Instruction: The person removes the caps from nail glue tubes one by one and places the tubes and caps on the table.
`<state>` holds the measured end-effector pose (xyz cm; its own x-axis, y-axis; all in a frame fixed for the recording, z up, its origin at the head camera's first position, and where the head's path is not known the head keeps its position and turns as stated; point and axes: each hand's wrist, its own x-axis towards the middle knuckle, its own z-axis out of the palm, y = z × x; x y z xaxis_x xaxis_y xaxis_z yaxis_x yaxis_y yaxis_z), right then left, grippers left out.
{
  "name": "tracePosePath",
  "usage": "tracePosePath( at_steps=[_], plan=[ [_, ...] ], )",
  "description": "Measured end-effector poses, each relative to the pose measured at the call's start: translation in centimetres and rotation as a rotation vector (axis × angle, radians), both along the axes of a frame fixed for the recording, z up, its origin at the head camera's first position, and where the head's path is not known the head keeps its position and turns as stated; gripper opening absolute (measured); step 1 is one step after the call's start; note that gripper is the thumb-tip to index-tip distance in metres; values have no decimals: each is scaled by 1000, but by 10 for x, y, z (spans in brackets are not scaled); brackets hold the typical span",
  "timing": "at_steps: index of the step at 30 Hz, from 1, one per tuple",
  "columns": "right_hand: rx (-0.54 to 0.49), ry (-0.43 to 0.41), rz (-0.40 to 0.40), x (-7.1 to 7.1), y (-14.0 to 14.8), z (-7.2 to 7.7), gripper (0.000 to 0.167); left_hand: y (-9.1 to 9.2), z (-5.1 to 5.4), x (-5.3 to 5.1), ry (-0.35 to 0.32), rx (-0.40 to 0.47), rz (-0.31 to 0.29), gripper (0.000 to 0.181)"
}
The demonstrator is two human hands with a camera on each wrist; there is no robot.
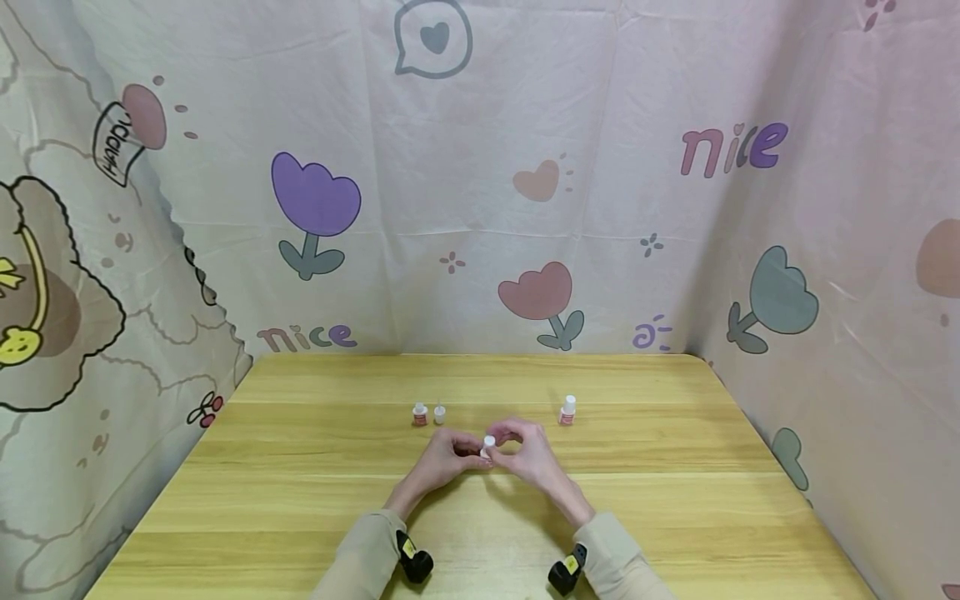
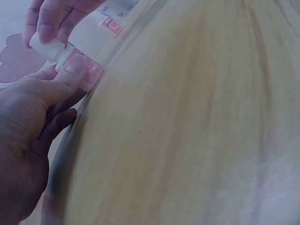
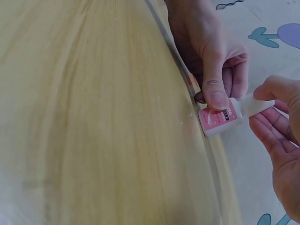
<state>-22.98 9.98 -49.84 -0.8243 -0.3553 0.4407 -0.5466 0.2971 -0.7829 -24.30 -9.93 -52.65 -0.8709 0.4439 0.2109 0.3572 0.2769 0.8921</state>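
Above the middle of the table, both hands hold one small white bottle with a pink label. My left hand grips the bottle's body, its thumb pressed over the label. On the white cap, the fingers and thumb of my right hand pinch from the sides. The cap sits at the neck; whether it is loosened I cannot tell. Beyond my left hand stand a similar bottle and, beside it, a small white cap with a thin tip pointing up.
A third bottle, upright with a tall white cap, stands beyond my right hand. The wooden table ends at a patterned cloth at the back. Black wrist cameras sit on both sleeves.
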Motion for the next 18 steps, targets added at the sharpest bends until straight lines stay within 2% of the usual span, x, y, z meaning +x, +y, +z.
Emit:
tracePosePath(
  at_steps=[5,15,18],
  plan=[
    [-4,1,-1,1,0,0,26,0,0,0,21,13,-14,21],
    [20,-6,-79,0,1,-1,18,1,0,1,-4,5,11,21],
    [17,-9,-80,0,0,-1,17,1,0,1,1,8,11,20]
  ],
)
